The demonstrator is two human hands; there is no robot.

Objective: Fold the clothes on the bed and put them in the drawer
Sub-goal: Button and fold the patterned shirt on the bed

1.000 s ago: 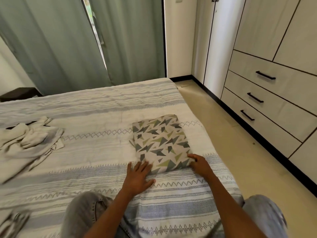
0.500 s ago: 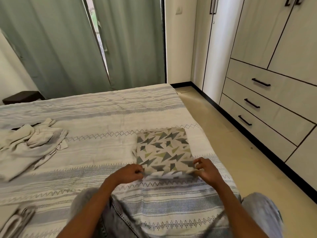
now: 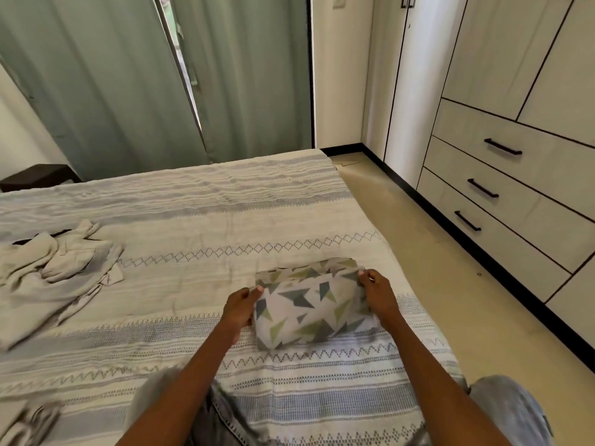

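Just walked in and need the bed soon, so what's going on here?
A person at the bed is folding laundry. Both hands, left hand and right hand, grip the ends of a triangle-print cloth, its near half doubled over the far half. A crumpled beige garment lies unfolded to the left. The drawers on the right are all shut.
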